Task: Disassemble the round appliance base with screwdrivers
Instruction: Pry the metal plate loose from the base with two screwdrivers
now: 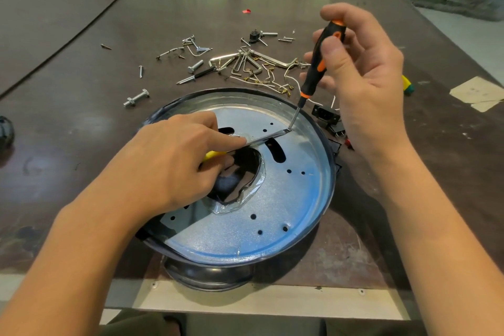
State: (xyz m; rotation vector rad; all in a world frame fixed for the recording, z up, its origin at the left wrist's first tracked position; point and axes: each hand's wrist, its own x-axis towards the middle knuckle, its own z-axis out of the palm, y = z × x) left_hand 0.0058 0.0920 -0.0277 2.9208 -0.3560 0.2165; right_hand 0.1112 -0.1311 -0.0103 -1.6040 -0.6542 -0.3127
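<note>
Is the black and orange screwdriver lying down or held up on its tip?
Held up, tilted. The right hand holds the screwdriver by its handle; the tip is down inside the round base near its far rim.

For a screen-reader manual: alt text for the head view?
The right hand holds a black-and-orange screwdriver tip-down at the far rim of a round appliance base, meeting the blade of a yellow-handled tool gripped by the left hand. Screws, bolts and hex keys lie behind.
</note>
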